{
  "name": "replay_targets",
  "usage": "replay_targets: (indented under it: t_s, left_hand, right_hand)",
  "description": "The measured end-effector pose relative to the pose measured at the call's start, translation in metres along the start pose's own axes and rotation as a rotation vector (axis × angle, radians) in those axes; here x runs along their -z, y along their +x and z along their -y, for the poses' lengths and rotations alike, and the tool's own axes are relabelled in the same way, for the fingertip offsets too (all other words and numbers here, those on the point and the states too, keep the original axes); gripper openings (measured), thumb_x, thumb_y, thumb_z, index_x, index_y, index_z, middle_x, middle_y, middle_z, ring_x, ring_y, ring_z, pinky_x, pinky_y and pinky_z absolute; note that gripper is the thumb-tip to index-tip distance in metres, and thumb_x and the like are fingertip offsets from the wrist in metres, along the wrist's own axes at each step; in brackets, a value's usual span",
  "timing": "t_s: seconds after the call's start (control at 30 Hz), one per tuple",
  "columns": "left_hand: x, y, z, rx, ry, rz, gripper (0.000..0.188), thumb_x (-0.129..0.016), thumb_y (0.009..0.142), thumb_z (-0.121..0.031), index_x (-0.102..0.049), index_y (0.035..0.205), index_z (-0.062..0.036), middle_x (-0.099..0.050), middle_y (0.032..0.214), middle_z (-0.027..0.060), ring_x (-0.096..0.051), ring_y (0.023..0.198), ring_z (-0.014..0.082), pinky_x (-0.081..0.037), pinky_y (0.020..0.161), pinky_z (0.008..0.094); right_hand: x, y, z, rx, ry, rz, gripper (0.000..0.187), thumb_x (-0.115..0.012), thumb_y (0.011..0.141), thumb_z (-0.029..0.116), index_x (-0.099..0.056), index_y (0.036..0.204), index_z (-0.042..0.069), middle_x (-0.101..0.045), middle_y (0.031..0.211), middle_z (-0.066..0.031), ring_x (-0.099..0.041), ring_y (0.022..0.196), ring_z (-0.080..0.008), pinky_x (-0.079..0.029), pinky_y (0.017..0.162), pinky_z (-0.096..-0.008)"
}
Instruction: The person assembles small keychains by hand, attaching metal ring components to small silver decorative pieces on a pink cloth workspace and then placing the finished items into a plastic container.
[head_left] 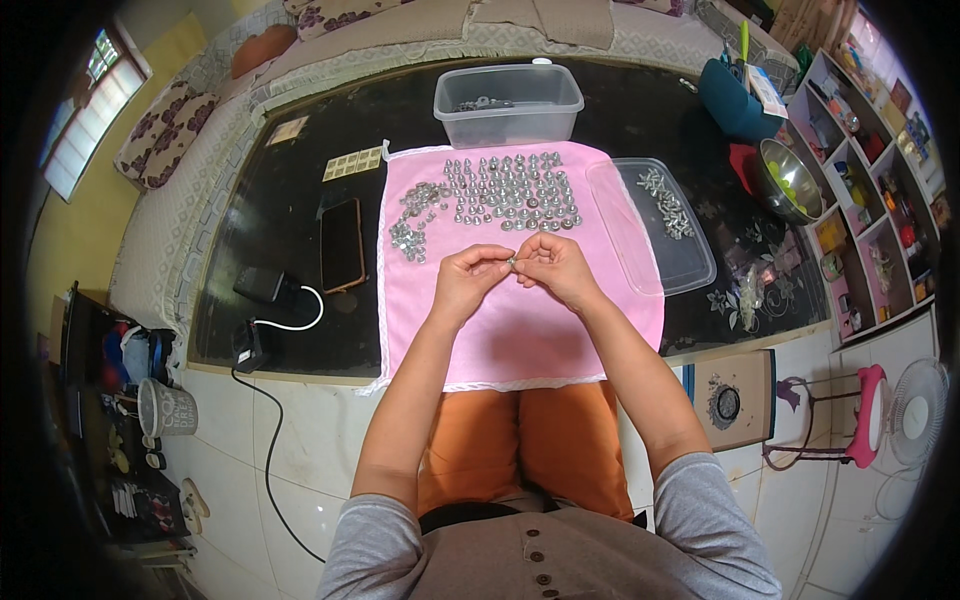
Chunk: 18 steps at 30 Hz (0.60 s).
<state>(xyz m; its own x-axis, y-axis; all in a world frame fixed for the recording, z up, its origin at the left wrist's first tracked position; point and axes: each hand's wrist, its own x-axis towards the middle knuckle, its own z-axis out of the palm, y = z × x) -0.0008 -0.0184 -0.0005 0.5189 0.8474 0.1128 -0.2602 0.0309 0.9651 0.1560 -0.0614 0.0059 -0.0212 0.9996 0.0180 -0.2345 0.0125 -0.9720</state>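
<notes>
Over the pink cloth (520, 345), my left hand (468, 280) and my right hand (558, 270) meet, fingertips pinched together. Between them is a small silver metal piece (512, 261), its exact shape too small to make out. Just beyond my hands stand rows of small silver cone-shaped metal pieces (512, 190). Left of those rows lie two loose heaps of small metal parts, a greyish heap (424, 196) and a shinier heap (408, 241). At the right, a clear plastic lid (698, 265) overlaps the cloth and carries a pile of slim silver pieces (665, 203).
A clear plastic tub (510, 125) with dark items stands at the back. To the left are a phone (343, 245), a black adapter (265, 285) and a white cable (318, 310). A metal bowl (785, 180), teal container (735, 100) and shelf unit (870, 200) stand right.
</notes>
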Motion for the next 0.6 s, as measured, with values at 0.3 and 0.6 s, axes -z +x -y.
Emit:
replay_targets:
  t_s: [0.3, 0.6]
  left_hand:
    - [-0.0010, 0.0013, -0.0018, 0.013, -0.037, -0.043, 0.016, -0.056, 0.074, 0.007, -0.056, 0.090, 0.0055, -0.059, 0.087, 0.0114, -0.057, 0.078, 0.0144, -0.049, 0.072, 0.0233]
    - [-0.0003, 0.0024, 0.0007, -0.025, -0.066, -0.052, 0.017, -0.056, 0.073, 0.008, -0.056, 0.090, 0.0053, -0.059, 0.086, 0.0113, -0.057, 0.079, 0.0144, -0.049, 0.072, 0.0227]
  right_hand:
    - [0.0013, 0.0011, -0.0007, 0.004, 0.080, 0.018, 0.010, -0.060, 0.072, 0.002, -0.053, 0.079, 0.001, -0.056, 0.068, -0.0045, -0.055, 0.061, -0.0090, -0.047, 0.054, -0.0197]
    - [-0.0014, 0.0011, -0.0003, 0.008, 0.058, -0.026, 0.012, -0.061, 0.073, 0.002, -0.054, 0.083, -0.001, -0.057, 0.071, -0.0062, -0.056, 0.063, -0.0110, -0.048, 0.056, -0.0209]
